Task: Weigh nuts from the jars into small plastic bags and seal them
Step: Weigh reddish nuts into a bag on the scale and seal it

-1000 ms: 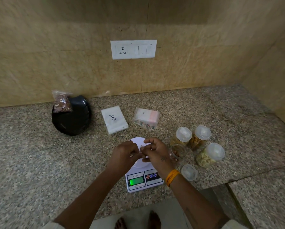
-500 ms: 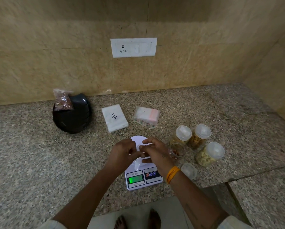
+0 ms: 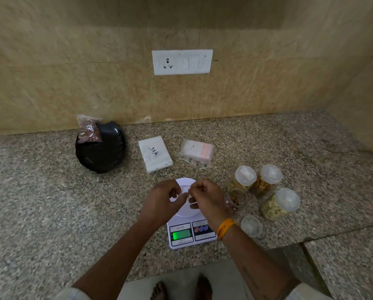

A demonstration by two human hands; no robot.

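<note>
A: Head view, item one?
B: White digital kitchen scale (image 3: 188, 226), display lit green. Above its round platform, left hand (image 3: 162, 201) and right hand (image 3: 207, 199) each pinch a small clear plastic bag (image 3: 186, 194), barely visible; its long axis and facing cannot be told.
A: Right of the scale?
B: Open clear jar of brown nuts (image 3: 236, 199), its loose lid (image 3: 250, 225), three lidded jars (image 3: 267, 180).
A: Progress?
B: Far left of the scale, one filled bag (image 3: 88, 129) on a black plate (image 3: 101, 152); this bag looks unfilled.
</note>
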